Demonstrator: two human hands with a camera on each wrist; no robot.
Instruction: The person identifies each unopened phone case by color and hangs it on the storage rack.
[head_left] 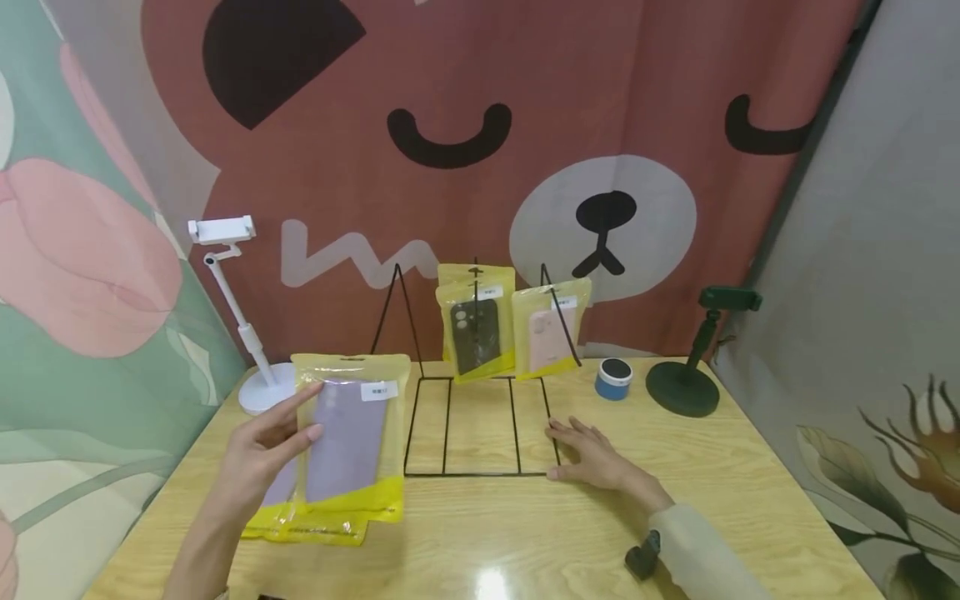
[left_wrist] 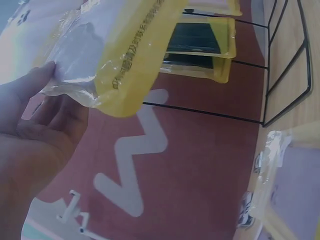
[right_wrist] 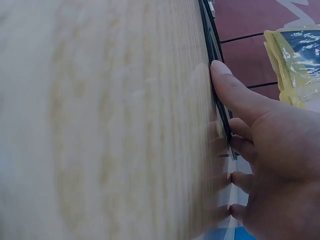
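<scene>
Left hand [head_left: 273, 442] pinching lifted purple phone-case packet [head_left: 351, 437], right hand [head_left: 592, 454] flat, fingers relaxed, touching wire rack [head_left: 480, 417]

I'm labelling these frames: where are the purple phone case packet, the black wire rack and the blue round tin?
purple phone case packet [head_left: 348, 442], head view, on the purple case behind the clear front.
black wire rack [head_left: 480, 474], head view, on its front base wire.
blue round tin [head_left: 612, 386], head view, on its blue side.

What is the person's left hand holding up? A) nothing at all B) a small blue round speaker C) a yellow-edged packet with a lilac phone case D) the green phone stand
C: in the head view the left hand pinches a yellow-edged packet with a lilac phone case, lifted above the other packets on the table; the blue speaker stands untouched.
</scene>
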